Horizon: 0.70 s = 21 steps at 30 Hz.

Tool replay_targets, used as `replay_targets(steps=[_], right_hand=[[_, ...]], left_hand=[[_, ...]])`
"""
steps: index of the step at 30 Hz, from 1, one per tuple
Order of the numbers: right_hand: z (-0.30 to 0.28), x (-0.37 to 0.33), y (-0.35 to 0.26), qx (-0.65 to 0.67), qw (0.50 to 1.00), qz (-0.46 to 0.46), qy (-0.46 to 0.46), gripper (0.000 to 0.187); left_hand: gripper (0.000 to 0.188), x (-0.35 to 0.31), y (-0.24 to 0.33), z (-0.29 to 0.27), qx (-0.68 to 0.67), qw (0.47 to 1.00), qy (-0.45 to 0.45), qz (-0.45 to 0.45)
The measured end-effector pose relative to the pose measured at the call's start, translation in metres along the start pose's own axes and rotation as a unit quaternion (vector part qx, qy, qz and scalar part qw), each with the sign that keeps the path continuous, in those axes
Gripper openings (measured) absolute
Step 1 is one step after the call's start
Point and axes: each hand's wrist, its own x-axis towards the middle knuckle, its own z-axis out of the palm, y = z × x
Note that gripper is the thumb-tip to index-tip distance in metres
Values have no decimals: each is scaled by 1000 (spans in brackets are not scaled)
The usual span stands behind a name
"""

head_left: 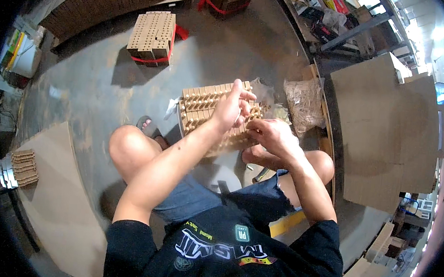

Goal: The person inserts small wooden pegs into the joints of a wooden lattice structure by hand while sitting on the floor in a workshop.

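Between my knees stands a block of pale wooden strips, with rows of short wooden dowels sticking up from it. My left hand hovers over its right half, thumb side up and fingers curled inward; whatever lies in the palm is hidden. Just right of it, my right hand pinches thumb and fingertips together at a dowel on the block's right edge. The fingertips cover most of that dowel.
A strapped stack of drilled wooden blocks sits on the floor ahead. Right of the block lies a clear bag of dowels. A large cardboard sheet is at the right, a hammer near my right thigh, and a board at the left.
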Motion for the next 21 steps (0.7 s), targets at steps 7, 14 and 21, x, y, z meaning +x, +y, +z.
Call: replay_targets(steps=[7,14,21], right_hand=[[-22,-2,-13,332,924,114,153,26],[-20,0,-36,165,981,34,92,25],[-8,7,-48,77,974,-61,205,27]], left_hand=[[96,1,-12,2,76,992,-96,-41],[99,-6,-8,5,97,991,-90,-14],[91,13,-20,-5,11,999,-4,35]])
